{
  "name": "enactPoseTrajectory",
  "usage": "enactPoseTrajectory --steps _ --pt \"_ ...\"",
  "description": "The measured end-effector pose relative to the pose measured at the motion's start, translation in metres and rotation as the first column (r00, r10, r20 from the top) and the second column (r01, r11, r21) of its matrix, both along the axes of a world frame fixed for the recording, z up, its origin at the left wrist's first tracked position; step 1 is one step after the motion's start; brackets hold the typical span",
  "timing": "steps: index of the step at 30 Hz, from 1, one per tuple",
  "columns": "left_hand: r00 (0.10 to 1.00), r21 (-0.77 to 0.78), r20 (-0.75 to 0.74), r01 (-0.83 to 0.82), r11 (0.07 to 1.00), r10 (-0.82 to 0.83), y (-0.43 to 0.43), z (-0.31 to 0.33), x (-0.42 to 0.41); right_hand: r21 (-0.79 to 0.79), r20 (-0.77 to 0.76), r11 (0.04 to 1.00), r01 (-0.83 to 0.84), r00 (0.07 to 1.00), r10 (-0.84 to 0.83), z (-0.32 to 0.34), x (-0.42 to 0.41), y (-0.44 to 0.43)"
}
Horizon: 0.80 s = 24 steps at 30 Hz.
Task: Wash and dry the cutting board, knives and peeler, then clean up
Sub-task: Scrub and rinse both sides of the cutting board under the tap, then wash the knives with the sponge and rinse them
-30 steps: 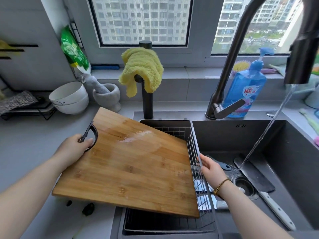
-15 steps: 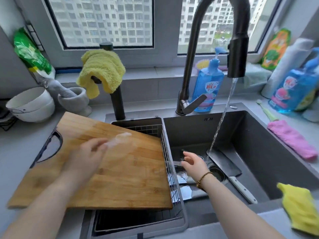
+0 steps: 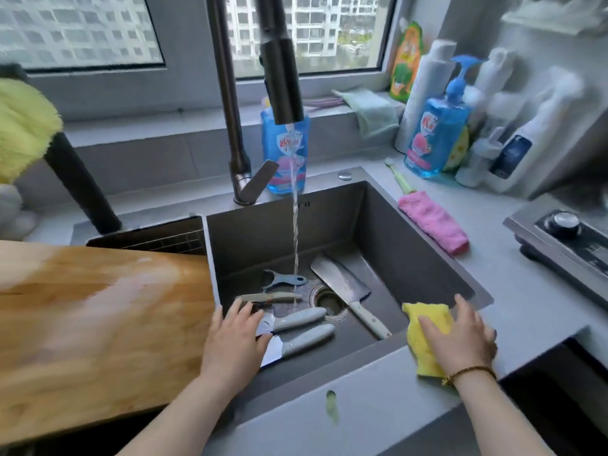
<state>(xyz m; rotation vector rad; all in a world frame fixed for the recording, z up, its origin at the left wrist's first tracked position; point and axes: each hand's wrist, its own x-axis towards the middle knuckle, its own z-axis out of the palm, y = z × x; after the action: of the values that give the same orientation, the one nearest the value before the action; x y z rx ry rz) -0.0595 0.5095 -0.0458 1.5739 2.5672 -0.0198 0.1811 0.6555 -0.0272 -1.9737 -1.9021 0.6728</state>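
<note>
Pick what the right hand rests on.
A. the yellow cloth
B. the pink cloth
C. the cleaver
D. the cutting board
A: the right hand lies flat on the yellow cloth, while the pink cloth and the cleaver lie apart from it.

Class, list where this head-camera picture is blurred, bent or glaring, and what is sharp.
Head view: motion blur smears the cutting board, with a pale glare patch; the white bottles far right are soft; the wide lens bends the faucet; peeler and cleaver are fairly sharp.
</note>
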Motion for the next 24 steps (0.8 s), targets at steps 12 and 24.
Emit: enactPoseTrajectory --steps 12,24 --pt "0.924 -0.23 0.376 0.159 0.96 -0.063 0.102 -0.027 0.064 -0.272 -0.155 0.946 -0.175 0.978 0.137 -0.004 0.013 0.05" --pt "0.804 -0.507 0.491 -0.051 0.861 0.336 0.23 -0.108 0.116 0.259 -0.363 0.959 0.115 0.932 -0.014 -0.041 0.015 0.13"
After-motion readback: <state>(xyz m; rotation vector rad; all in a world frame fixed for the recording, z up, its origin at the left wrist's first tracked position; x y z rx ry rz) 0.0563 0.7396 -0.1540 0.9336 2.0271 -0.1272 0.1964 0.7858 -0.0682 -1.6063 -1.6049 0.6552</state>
